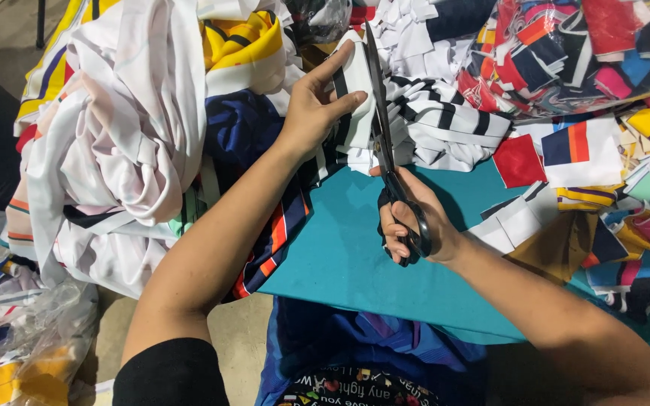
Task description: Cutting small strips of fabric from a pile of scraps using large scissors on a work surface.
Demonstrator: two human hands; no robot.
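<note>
Black scissors (385, 143) upright, blades seemingly closed; black-white striped fabric (355, 98) alongside.

Your left hand (311, 113) and right hand (414, 222) are both bare, no gloves, rings or watch. Forearms are uncovered too. Back from the left hand, a short black sleeve (168, 372) sits at the upper arm. Right arm shows no sleeve at all.

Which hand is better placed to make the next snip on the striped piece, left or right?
Right. The right hand already has its fingers through the scissors handles, blades up against the black-and-white striped fabric piece. The left hand pinches that piece, so it likely stays as the holder.
</note>
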